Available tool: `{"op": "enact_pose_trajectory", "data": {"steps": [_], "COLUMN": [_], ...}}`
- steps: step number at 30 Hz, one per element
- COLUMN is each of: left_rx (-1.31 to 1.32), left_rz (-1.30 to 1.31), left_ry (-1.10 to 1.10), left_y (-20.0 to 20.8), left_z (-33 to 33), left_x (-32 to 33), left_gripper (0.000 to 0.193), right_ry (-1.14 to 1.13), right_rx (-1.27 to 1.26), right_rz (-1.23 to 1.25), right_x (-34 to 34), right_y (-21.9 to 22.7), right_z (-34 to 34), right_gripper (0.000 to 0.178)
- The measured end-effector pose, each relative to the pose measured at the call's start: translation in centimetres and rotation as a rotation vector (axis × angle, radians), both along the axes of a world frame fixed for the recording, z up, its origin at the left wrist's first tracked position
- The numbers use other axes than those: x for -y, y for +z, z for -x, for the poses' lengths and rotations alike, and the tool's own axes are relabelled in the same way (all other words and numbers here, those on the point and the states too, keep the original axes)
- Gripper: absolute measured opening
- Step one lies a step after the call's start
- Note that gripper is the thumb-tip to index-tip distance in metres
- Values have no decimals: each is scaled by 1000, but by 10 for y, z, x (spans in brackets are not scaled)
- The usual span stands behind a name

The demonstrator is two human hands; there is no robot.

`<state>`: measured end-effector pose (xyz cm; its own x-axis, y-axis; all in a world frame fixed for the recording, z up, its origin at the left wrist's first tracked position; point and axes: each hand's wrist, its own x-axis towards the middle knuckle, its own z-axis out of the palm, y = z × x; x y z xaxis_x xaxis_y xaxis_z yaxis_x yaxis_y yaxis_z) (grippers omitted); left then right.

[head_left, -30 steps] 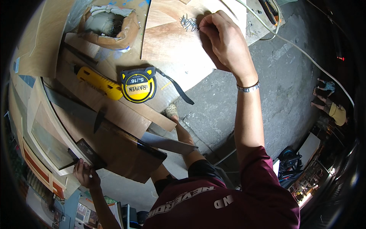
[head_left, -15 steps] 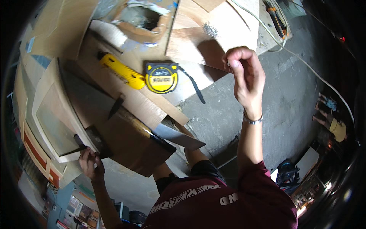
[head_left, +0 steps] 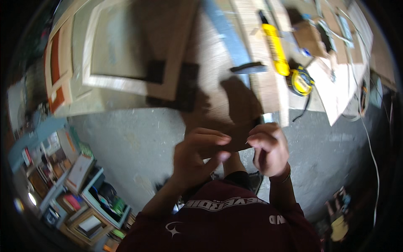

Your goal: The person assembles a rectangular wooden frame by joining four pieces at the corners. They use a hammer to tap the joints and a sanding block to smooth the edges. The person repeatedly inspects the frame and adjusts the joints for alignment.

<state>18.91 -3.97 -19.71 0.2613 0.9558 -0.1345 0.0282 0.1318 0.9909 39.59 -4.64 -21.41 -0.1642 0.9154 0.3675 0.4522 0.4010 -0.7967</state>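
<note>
My left hand [head_left: 197, 153] is raised in front of my chest, thumb and fingers apart, holding nothing I can see. Close beside it, my right hand [head_left: 269, 149] pinches thumb against fingertips; a tiny pale point shows there, too small to name. Both hands hover over the near edge of a brown wooden board [head_left: 226, 111], on which their shadows fall. Left of the board lies a pale wooden frame [head_left: 115, 84] with a panel inside, its near right corner over a dark patch. A slim dark tool [head_left: 248, 68] rests farther along the board.
To the right lie a yellow utility knife [head_left: 275, 48], a yellow-black tape measure [head_left: 301, 81] with a strap, and a cardboard box [head_left: 311, 38]. Thin plywood [head_left: 336, 84] juts past the table edge. A white cable [head_left: 371, 159] hangs down at right. Crates and shelves [head_left: 90, 197] stand lower left.
My view has swung toward the left. My left hand has let go of the frame's corner and come in front of me; my right hand, still pinched, has come down next to it.
</note>
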Motion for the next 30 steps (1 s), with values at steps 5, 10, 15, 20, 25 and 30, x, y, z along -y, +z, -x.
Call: {"op": "enact_pose_trajectory", "data": {"steps": [5, 10, 15, 20, 25, 30], "left_rx": [13, 271, 290, -313, -417, -611], "left_rz": [288, 436, 509, -80, -328, -543], "left_ry": [25, 88, 94, 228, 228, 95], "left_y": [-4, -24, -28, -35, -60, -75], "left_z": [32, 67, 88, 112, 117, 114], "left_x": [28, 37, 28, -9, -53, -71], "left_gripper": [17, 18, 19, 13, 9, 4], "right_ry": [247, 301, 394, -458, -528, -573], "right_rx": [182, 282, 324, 454, 639, 531], "right_rz": [-8, -59, -46, 192, 285, 337], "right_x": [2, 7, 9, 13, 14, 15], "right_y": [-3, -10, -12, -20, -49, -55], "right_z": [48, 80, 88, 66, 36, 35], "right_gripper": [21, 23, 22, 43, 50, 35]}}
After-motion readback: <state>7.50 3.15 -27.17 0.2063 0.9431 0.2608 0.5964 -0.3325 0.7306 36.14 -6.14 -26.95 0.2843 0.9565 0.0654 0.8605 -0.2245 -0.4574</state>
